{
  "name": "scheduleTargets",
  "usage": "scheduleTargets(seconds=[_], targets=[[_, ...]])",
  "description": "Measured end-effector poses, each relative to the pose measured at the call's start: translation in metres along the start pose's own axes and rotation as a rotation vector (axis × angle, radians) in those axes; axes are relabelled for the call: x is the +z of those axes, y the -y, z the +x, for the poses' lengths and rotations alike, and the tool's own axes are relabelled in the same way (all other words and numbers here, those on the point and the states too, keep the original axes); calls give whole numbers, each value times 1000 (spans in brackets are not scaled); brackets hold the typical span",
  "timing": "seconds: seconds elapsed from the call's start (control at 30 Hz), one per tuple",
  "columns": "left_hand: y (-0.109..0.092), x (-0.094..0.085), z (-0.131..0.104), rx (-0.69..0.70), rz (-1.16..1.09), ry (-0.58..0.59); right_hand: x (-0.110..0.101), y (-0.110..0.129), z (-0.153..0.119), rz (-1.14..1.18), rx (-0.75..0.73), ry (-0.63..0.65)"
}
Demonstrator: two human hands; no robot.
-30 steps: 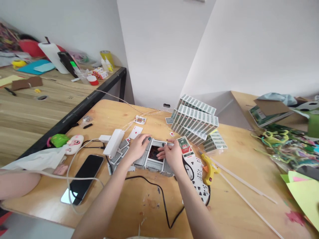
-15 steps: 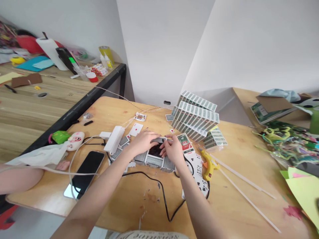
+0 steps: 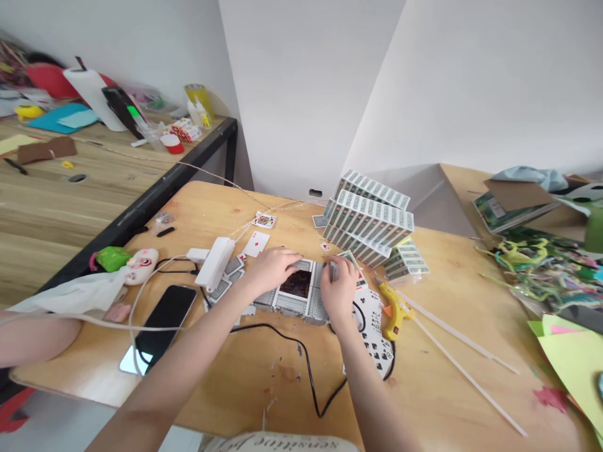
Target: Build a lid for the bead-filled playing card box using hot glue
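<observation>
In the head view, a structure of grey-backed playing cards (image 3: 291, 306) lies on the table in front of me, with a dark rectangular panel (image 3: 296, 284) framed in its middle. My left hand (image 3: 277, 269) is closed at the structure's upper left, its fingertips at the panel's left edge. Over the right end, my right hand (image 3: 339, 284) curls its fingers around the card edge; its grip is partly hidden. A green and red card box (image 3: 360, 280) shows just beyond the right hand. Loose face-up cards (image 3: 374, 333) lie to the right.
A yellow glue gun (image 3: 396, 312) and glue sticks (image 3: 464, 370) lie at right. Behind them stand stacked card boxes (image 3: 367, 220). To the left are a phone (image 3: 162, 323) and a white power strip (image 3: 215, 263). A black cable (image 3: 306, 364) loops in front. Another person's arm (image 3: 38, 339) rests at far left.
My right hand has moved right, off the dark panel and onto the structure's right end. The panel now shows fully. My left hand stays at nearly the same place.
</observation>
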State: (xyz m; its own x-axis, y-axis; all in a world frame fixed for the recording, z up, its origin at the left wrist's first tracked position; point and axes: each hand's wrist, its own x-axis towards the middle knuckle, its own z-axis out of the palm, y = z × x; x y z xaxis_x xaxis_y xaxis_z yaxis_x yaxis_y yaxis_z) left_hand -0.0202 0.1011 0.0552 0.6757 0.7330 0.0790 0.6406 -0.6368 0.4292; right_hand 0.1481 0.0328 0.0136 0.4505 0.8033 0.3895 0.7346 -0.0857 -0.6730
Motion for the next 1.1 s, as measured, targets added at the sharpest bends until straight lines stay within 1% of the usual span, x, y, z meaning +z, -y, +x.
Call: scheduleTargets(seconds=[0.07, 0.17, 0.23, 0.5, 0.7, 0.83, 1.0, 1.1], targets=[[0, 1, 0, 18, 5, 2, 4, -3, -1, 65, -14, 45], [-1, 1, 1, 31, 29, 15, 6, -5, -1, 195, -6, 148], [-1, 1, 1, 31, 48, 28, 6, -5, -1, 234, 0, 181], [-3, 0, 1, 29, 50, 40, 7, -6, 2, 219, 15, 189], [-1, 3, 2, 39, -10, 21, 7, -6, 2, 208, 13, 187], [1, 5, 2, 50, 17, 31, 7, -6, 2, 188, 12, 185], [1, 5, 2, 33, -7, 16, 7, -7, 3, 195, 6, 196], [1, 3, 2, 25, -14, 27, 7, -7, 3, 201, 7, 197]])
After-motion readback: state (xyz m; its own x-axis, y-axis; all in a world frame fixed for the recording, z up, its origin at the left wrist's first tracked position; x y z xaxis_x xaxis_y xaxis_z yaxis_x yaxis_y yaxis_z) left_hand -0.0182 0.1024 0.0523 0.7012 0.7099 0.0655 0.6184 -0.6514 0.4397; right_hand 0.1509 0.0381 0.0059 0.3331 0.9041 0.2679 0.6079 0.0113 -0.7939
